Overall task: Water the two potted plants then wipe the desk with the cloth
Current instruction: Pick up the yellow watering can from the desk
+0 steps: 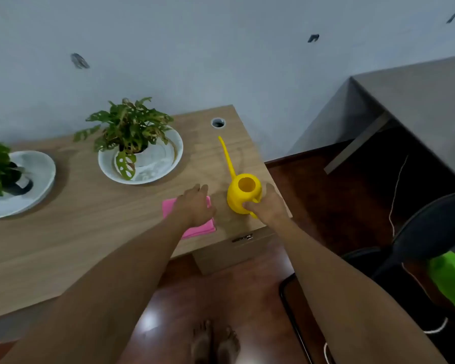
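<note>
Your right hand curls its fingers around the handle of the round yellow plastic watering can, which stands near the right end of the light wooden desk. Your left hand lies flat, fingers loosely spread, over the folded pink cloth just beside it. Two leafy potted plants sit in white dishes further left.

This looks like a small office or a work room at home. A wooden bench with a round cable hole stands against a plain wall. Right of the bench are a grey desk and a black chair.
</note>
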